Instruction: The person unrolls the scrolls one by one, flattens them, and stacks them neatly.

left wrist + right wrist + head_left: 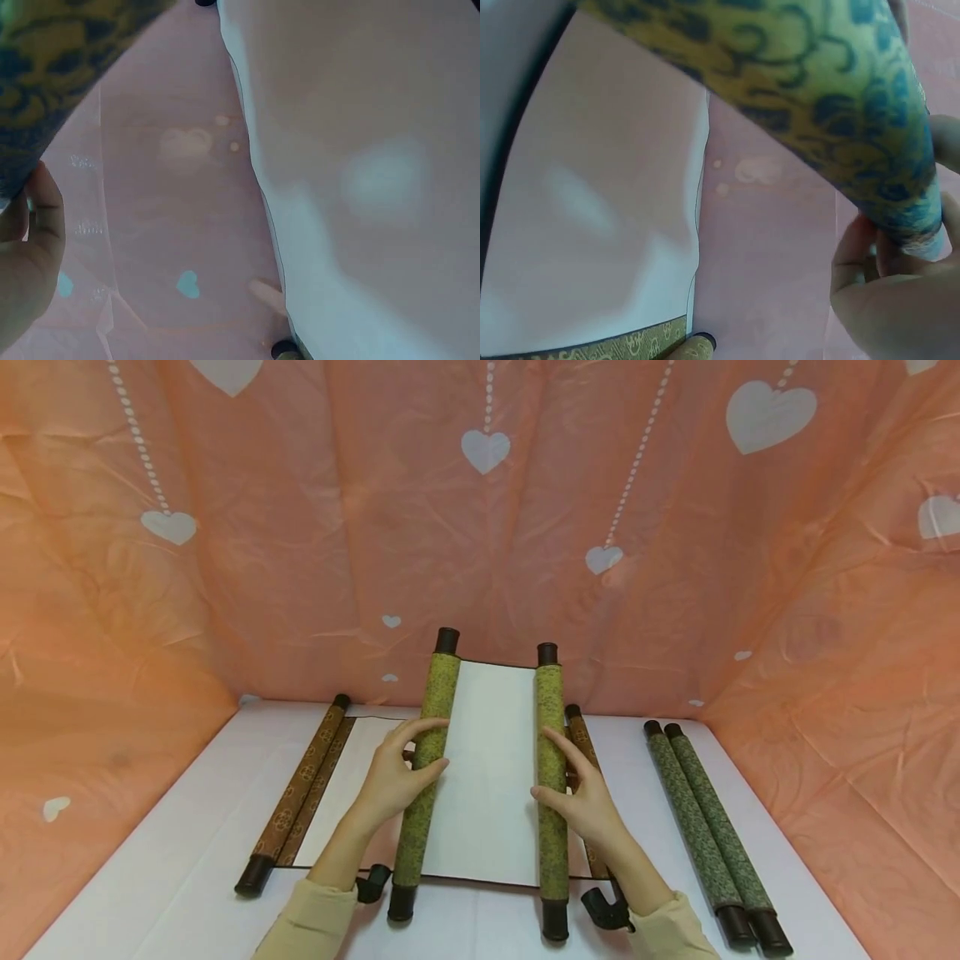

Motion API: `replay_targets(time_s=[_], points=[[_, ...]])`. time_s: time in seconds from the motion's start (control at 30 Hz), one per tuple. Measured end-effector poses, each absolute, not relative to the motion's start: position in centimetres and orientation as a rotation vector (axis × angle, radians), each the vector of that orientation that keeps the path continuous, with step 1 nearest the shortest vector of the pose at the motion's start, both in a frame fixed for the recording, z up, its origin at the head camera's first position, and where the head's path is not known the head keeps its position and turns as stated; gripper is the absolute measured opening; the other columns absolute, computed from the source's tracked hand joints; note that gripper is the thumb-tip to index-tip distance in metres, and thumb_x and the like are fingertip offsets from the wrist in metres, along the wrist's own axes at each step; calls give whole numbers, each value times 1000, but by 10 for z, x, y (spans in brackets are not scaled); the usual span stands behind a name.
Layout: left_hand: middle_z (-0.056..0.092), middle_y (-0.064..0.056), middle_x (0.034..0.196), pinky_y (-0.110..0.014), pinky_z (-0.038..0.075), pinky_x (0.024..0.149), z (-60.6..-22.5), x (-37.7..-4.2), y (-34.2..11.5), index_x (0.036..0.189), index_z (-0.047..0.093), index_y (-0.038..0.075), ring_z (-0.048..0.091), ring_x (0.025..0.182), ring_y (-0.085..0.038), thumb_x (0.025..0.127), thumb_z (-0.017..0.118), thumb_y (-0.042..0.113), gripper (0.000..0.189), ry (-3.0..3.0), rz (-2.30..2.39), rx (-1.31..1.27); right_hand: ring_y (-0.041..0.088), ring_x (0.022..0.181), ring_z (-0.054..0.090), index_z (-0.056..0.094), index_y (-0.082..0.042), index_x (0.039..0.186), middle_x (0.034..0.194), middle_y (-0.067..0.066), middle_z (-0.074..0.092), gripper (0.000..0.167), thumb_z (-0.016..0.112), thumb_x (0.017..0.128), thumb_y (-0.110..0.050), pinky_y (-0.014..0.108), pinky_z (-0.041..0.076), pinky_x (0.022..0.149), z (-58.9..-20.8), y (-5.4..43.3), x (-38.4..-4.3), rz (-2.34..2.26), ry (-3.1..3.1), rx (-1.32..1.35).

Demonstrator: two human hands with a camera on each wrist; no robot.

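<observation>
A partly unrolled hanging scroll with yellow-green patterned rolls and a white sheet (491,768) is held up over a brown scroll. My left hand (397,772) grips its left roll (423,785), thumb and fingers curled round the middle. On the other side, my right hand (592,802) holds the right roll (552,827) the same way. Both rolls end in dark knobs. Each wrist view shows a patterned roll (802,90) close up with curled fingers at it. Below lies the brown scroll (300,785), spread open, its white sheet partly hidden by the held scroll and my arms.
A dark green scroll (708,835), its two rolls side by side, rests at the right of the white table (180,827). Peach cloth (420,527) with white hearts hangs behind and along the sides. Black curved pieces (606,910) sit at my wrists.
</observation>
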State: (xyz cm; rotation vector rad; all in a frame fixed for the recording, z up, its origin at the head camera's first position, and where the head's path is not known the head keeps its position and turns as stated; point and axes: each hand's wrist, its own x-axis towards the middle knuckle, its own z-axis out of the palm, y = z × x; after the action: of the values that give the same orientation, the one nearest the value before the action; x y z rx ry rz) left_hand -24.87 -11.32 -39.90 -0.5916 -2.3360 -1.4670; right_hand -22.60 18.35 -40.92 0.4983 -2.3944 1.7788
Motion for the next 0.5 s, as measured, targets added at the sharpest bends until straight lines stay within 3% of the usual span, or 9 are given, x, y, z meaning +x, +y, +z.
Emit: replay_targets(time_s=[0.23, 0.4, 0.5], points=[[51, -15, 149, -52, 52, 93, -398, -249, -118, 142, 64, 19, 55, 124, -37, 90, 79, 3, 56, -2339, -1460, -602, 38, 147, 37, 36, -34, 162, 170, 3, 27, 88, 72, 92, 4, 52, 46, 101, -406, 189, -226, 1795, -2420, 465], [42, -19, 156, -57, 53, 96, -396, -249, -123, 143, 62, 17, 52, 128, -44, 93, 76, 1, 54, -2361, -1448, -605, 36, 157, 18, 37, -26, 163, 171, 8, 25, 85, 67, 92, 10, 64, 29, 117, -403, 194, -226, 1771, -2421, 480], [39, -19, 159, -61, 51, 97, -394, -249, -126, 144, 61, 16, 48, 135, -46, 95, 72, 1, 53, -2372, -1461, -614, 34, 157, 18, 39, -25, 162, 170, 8, 27, 85, 61, 90, 13, 54, 43, 104, -400, 197, -227, 1742, -2428, 468]])
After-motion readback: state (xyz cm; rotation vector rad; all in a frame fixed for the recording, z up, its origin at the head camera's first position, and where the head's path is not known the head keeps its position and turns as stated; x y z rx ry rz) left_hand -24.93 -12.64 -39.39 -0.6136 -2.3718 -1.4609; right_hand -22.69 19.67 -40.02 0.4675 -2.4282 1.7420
